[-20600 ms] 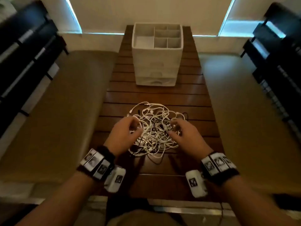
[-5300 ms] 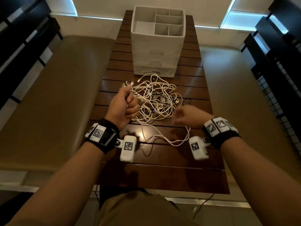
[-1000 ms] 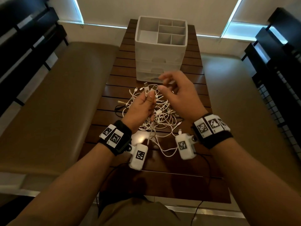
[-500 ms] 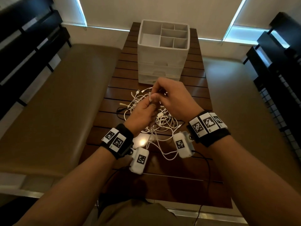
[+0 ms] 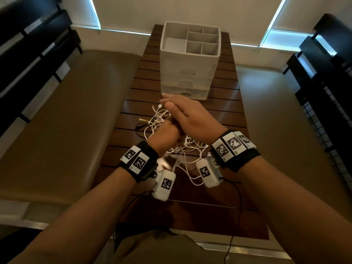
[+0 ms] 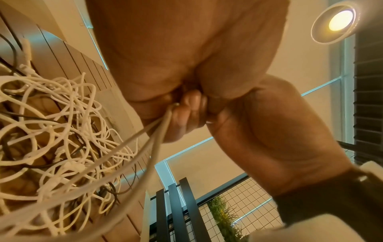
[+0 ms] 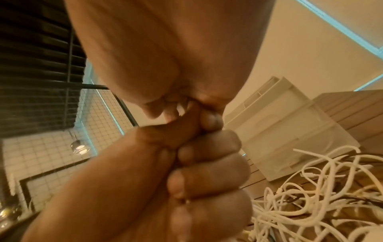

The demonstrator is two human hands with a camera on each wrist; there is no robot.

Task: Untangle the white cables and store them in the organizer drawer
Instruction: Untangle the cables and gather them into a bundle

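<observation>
A tangle of white cables (image 5: 157, 119) lies on the slatted wooden table (image 5: 219, 111), in front of the white organizer (image 5: 188, 73) with its drawers closed. My left hand (image 5: 165, 134) is a fist just above the pile, gripping several strands that run taut out of it (image 6: 145, 139). My right hand (image 5: 190, 117) lies across the top of that fist. Its thumb and fingertips (image 7: 209, 121) close against the left thumb and pinch a strand there. The held end is hidden between the hands. The organizer (image 7: 290, 139) stands behind the pile (image 7: 311, 204).
A thin black cable (image 5: 140, 128) runs through the pile's left side. Padded benches (image 5: 66, 115) flank the table on both sides, with dark slatted backs (image 5: 28, 54) beyond them. The organizer's open top has divided compartments (image 5: 192, 42).
A second ago my right hand hovered open above the left fist. It has come down onto the fist and closed there, and both hands have sunk toward the pile.
</observation>
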